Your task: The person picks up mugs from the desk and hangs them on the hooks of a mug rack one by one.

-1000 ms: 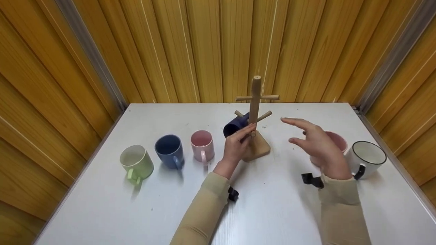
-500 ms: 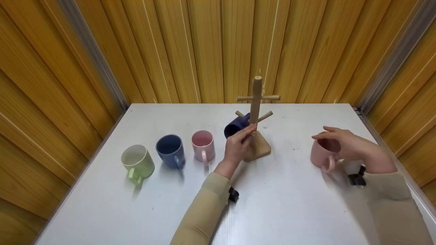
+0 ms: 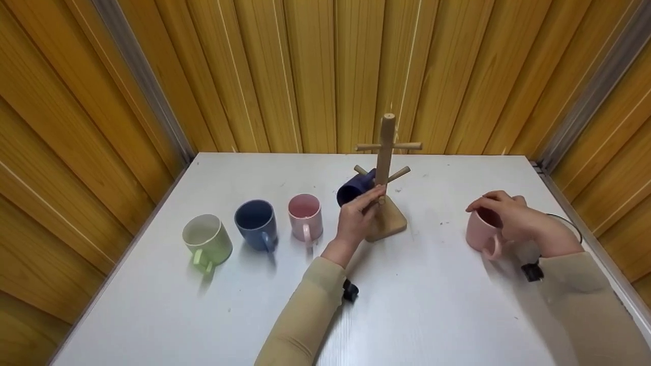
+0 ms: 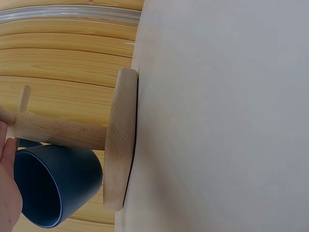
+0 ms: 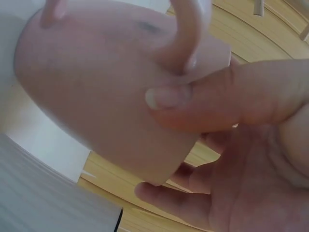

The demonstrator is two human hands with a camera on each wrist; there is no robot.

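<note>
At the right, my right hand [image 3: 513, 218] holds a pink mug [image 3: 478, 231] near its rim. In the right wrist view the thumb [image 5: 193, 104] presses the mug's outer wall beside the handle [image 5: 188, 38], and the other fingers lie around the rim side. My left hand [image 3: 356, 213] grips the wooden mug tree [image 3: 385, 152] low on its post, by a front peg. A dark blue mug [image 3: 350, 190] hangs tilted on a lower peg, just behind that hand; its opening shows in the left wrist view. The left fingertips are partly cut off there.
On the white table [image 3: 407, 315], a green mug [image 3: 208, 241], a blue mug [image 3: 256, 226] and another pink mug [image 3: 305, 218] stand in a row at the left. A white mug [image 5: 53, 193] is mostly hidden behind the right hand. Wood-panelled walls [image 3: 305, 76] enclose the table.
My right hand has moved right and down from mid-air onto the pink mug, and its fingers have closed on the rim. The left hand stays on the mug tree.
</note>
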